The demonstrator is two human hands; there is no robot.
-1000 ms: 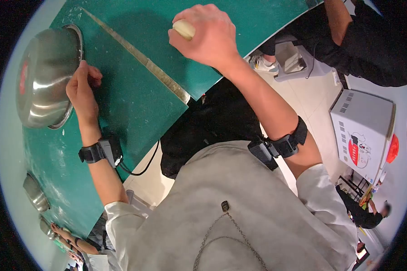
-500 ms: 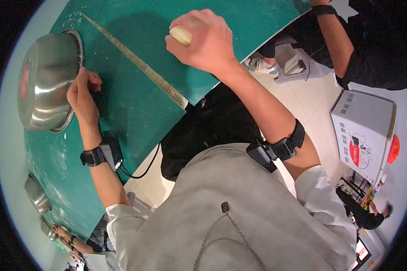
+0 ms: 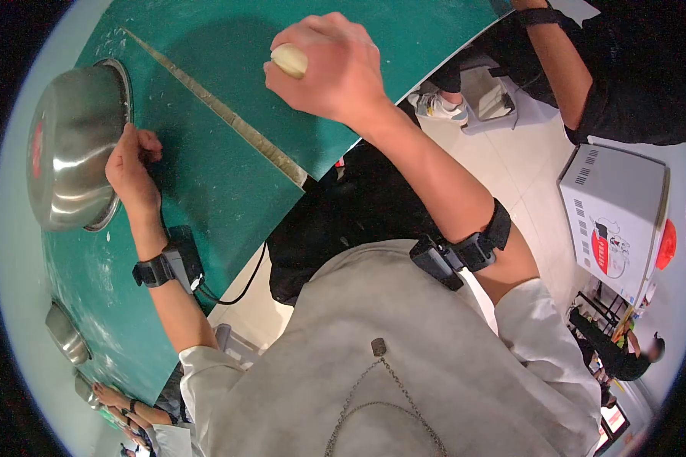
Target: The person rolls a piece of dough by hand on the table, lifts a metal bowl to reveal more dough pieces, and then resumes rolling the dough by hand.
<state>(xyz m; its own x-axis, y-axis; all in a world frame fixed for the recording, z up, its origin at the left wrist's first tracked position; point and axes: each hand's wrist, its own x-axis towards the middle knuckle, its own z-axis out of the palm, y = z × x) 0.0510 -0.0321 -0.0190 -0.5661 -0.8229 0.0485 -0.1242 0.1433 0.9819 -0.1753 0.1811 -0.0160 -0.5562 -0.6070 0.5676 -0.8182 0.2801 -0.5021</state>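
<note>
The right hand is up over the green bench, and its fingers are wrapped tight around a small pale lump of dough. The dough peeks out by the thumb, held just above the bench, not lying on it. The left hand rests on the bench, right beside the rim of a big shiny metal bowl. Its fingers are curled in together, and I cannot tell if they pinch anything. It looks like the step here is carrying the dough lump in the hand. The next move probably needs a soft, steady grip so the dough does not get squashed or dropped. A smaller bowl sits farther along the bench. Another person's arm shows at the far side.
</note>
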